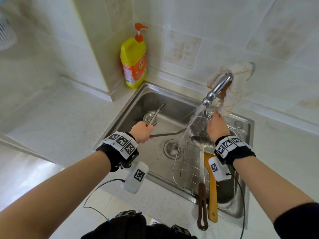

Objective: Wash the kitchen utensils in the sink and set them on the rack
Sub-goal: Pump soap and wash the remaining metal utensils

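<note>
A steel sink point(133, 107) sits in a pale counter at a tiled corner. The left hand point(142, 131) grips spread tongs point(165, 134) over the basin. The right hand point(216, 130) reaches into the running tap's point(217, 88) stream; its fingers cannot be made out. A ladle point(202, 144) and spatula point(212, 195) lie on the rack point(188, 163) in the sink.

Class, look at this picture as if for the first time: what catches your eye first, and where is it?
The yellow soap bottle with its orange pump stands in the corner behind the sink. Water streams from the tap, draped with a cloth, while the left hand holds metal tongs over the sink.
</note>
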